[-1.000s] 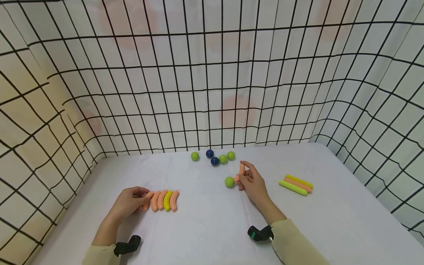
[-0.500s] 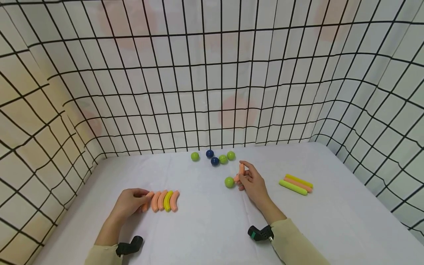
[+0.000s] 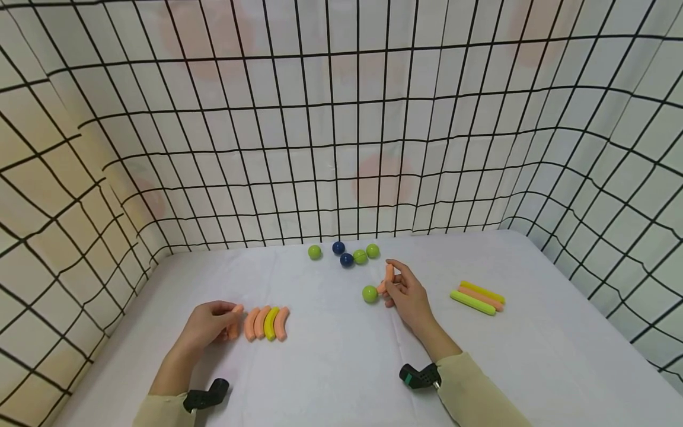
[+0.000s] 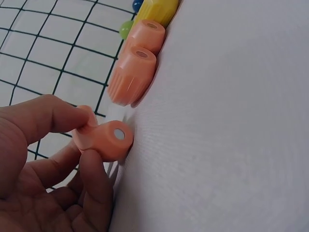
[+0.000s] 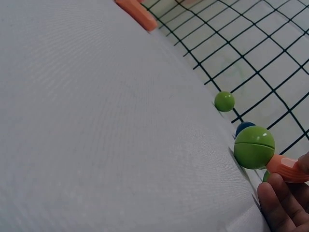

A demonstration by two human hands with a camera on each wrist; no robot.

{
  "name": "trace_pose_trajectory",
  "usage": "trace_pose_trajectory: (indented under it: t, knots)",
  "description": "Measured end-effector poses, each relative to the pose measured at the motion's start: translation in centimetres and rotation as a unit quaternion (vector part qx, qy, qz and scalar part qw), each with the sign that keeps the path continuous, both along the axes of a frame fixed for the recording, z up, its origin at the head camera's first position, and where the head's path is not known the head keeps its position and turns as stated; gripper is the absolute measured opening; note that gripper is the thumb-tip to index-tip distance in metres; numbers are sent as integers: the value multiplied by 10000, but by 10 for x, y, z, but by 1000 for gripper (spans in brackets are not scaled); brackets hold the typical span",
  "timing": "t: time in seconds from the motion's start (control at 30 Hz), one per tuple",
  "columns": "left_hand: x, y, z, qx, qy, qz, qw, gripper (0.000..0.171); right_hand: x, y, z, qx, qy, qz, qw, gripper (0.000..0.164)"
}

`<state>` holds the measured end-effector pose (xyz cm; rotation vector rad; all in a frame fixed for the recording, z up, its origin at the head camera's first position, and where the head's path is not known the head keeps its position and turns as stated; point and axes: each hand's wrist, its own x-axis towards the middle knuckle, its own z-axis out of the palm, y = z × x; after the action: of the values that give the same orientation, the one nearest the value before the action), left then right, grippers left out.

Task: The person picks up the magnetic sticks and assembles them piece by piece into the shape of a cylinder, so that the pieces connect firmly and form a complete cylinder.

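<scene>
My left hand point(image 3: 207, 325) pinches an orange curved magnetic stick point(image 4: 108, 137) between thumb and fingers, low over the white table. A silvery magnet shows in its end in the left wrist view. Just right of it lies a row of curved sticks: several orange ones point(image 3: 250, 324) and one yellow one point(image 3: 271, 324). My right hand point(image 3: 408, 296) grips orange curved pieces point(image 3: 389, 274). A green ball point(image 5: 254, 147) touches the end of one of them and sits at the table surface. How the orange pieces join is partly hidden by my fingers.
Behind the right hand lie several green balls point(image 3: 315, 252) and two dark blue balls point(image 3: 346, 260). Straight sticks in yellow, orange and green point(image 3: 472, 302) lie at the right. A black grid net point(image 3: 331, 148) stands round the back and sides of the table point(image 3: 331, 379).
My left hand has shifted slightly left with the orange stick, widening the gap to the row. My right hand and the pieces in it have stayed in place.
</scene>
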<state>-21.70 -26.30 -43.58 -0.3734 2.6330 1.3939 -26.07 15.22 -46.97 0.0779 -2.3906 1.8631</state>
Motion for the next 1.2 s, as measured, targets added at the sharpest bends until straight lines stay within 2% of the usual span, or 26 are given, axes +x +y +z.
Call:
trace_pose_trajectory:
  t: [0.57, 0.97, 1.2]
  knots:
    - [2, -2, 4, 536, 83, 220, 9983, 48, 0, 1, 2, 123, -33, -29, 9999, 50]
    - [1, 2, 13, 964, 225, 605, 9933, 50, 1, 1, 4, 104, 4, -13, 9999, 50]
    - [2, 9, 19, 974, 334, 549, 9932, 55, 0, 0, 0, 138, 10, -9, 9999, 51]
